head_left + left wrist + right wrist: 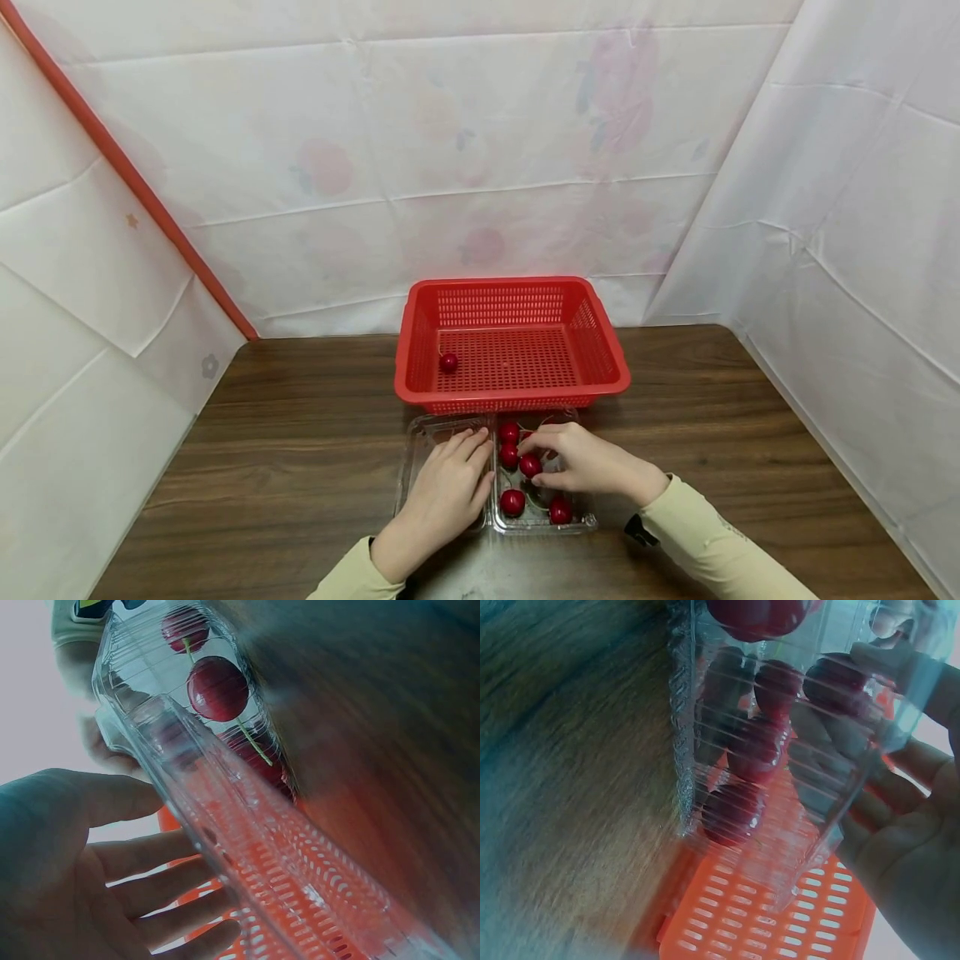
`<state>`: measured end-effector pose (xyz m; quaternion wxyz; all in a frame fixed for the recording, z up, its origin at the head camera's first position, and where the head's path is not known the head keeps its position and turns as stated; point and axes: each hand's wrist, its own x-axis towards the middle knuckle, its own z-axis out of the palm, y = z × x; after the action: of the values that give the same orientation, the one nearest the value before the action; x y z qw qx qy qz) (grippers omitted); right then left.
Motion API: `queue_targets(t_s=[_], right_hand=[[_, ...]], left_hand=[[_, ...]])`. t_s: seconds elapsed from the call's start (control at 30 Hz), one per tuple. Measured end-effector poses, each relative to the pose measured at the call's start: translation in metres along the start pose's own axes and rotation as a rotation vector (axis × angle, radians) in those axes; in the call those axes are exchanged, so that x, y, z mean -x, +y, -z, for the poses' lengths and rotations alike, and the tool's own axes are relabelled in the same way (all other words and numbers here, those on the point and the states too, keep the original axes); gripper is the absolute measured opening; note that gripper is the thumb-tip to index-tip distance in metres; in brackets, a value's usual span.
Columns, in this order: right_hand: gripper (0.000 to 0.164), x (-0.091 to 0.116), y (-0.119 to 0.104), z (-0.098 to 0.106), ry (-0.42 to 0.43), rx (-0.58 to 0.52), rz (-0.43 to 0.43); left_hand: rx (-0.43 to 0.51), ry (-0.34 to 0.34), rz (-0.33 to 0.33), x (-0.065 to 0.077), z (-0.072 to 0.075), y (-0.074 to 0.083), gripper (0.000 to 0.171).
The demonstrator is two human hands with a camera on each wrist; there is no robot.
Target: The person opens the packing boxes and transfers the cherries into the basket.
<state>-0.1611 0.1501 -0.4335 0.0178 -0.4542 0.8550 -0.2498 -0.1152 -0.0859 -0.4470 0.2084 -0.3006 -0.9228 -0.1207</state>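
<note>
A clear plastic clamshell box (pixel 525 527) lies spread on the table, with several dark red cherries (pixel 512 502) in its right half. My right hand (pixel 592 460) reaches into that half and pinches one cherry (pixel 530 465) between thumb and fingers. The same cherry (pixel 835 684) shows through the clear wall in the right wrist view. On the left half, the lid (pixel 406 475), my left hand (pixel 446 483) rests with its fingers extended toward the middle fold. In the left wrist view its fingers (pixel 161 885) are spread beside the clear plastic and grip nothing.
Just behind the box stands a red slotted basket (pixel 512 395) with a single cherry (pixel 448 362) at its left side. The dark wood table (pixel 300 467) is bordered by white patterned sheeting (pixel 360 125) at the back and both sides.
</note>
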Motion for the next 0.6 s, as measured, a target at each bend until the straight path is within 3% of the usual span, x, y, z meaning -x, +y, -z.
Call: queue_targets(t_s=[0.4,0.6], right_hand=[[0.03,-0.001,0.0035,0.0026,0.057,-0.043,0.019],[0.031,-0.0022,0.0038,0.0047,0.081,-0.007,0.051]], left_hand=[[-0.005,0.014,-0.004,-0.0001,0.0004,-0.0005,0.035],[-0.005,0.017,0.001,0.0002,0.0008,-0.0006,0.036]])
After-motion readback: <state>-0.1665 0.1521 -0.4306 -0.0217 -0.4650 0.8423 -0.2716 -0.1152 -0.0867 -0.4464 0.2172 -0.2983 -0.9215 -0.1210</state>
